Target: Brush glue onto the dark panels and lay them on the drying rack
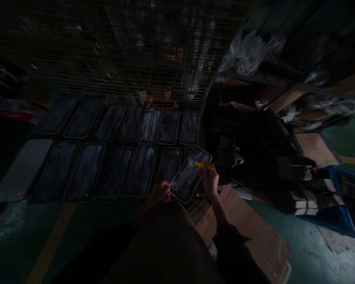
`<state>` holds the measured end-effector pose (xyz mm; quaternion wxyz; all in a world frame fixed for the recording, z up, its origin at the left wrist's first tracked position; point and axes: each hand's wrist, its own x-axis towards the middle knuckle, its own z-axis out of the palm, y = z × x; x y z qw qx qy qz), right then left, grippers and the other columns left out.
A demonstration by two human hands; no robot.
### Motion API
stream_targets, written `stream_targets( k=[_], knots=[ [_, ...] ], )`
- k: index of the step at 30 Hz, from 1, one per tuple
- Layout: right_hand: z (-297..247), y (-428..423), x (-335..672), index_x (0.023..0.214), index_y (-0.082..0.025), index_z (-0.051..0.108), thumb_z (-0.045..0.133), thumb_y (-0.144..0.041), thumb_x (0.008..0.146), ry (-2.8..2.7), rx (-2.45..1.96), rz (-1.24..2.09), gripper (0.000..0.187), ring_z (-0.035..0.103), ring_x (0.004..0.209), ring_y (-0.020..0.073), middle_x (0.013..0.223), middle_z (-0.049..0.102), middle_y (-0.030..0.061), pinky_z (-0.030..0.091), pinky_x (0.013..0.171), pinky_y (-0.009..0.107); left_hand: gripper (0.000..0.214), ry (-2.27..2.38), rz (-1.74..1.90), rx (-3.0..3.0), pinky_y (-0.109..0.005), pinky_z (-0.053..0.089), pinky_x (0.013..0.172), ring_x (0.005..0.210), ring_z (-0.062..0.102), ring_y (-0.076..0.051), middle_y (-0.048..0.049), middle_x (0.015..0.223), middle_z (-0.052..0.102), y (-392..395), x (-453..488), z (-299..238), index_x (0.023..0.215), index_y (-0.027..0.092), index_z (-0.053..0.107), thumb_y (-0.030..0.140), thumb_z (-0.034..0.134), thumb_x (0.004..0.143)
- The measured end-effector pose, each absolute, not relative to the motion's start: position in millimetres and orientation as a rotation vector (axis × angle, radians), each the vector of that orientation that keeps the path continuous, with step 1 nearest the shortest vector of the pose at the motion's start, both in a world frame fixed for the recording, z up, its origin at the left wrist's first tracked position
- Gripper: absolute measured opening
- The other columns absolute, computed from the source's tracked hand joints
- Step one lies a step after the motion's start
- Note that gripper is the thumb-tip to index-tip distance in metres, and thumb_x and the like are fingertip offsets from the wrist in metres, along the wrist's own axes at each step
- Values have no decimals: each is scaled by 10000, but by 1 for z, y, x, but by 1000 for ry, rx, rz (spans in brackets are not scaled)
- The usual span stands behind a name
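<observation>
My left hand (161,192) is closed on the lower left edge of a dark rectangular panel (185,178), which has rounded corners and a pale rim. The panel is tilted across the near row, with whitish streaks over its face. In my right hand (210,180) is a brush with an orange-yellow handle (203,165), its pale head at the panel's surface. Similar streaked panels (142,169) lie beside it in two rows, several in each. A plain pale panel (23,169) lies at the left end of the near row.
A wire mesh cage (130,59) rises behind the panels. Brown cardboard (242,228) lies by my right arm. Further right are a blue crate (343,213) and shelving with clear plastic wrap (248,53). The green floor (88,232) carries a yellow line (53,240). The light is dim.
</observation>
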<state>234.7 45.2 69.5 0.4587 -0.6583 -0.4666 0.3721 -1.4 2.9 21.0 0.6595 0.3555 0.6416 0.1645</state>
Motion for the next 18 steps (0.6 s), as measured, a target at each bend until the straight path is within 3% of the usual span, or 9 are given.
stream_targets(
  k=[6, 13, 18],
  knots=[
    [47, 51, 235, 955, -187, 574, 526, -663, 861, -1067, -1696, 999, 488, 629, 531, 175, 647, 654, 21, 517, 481, 261, 86, 1459, 366, 787, -170, 416, 392, 371, 563, -101, 72, 482, 558, 4, -1, 26, 838, 195, 466, 206, 549, 859],
    [58, 114, 259, 980, -181, 578, 464, -695, 874, -957, -1546, 767, 537, 612, 521, 148, 665, 648, 1, 534, 541, 267, 132, 1466, 367, 792, -179, 420, 399, 372, 565, -106, 71, 475, 554, 5, 2, 26, 793, 202, 449, 228, 572, 833],
    [62, 103, 271, 1041, -162, 591, 443, -697, 892, -1027, -1630, 679, 575, 626, 541, 156, 671, 660, 11, 526, 554, 260, 208, 1431, 445, 671, -212, 483, 448, 416, 591, -116, 64, 499, 563, 0, 2, 26, 778, 199, 463, 307, 640, 778]
  ],
)
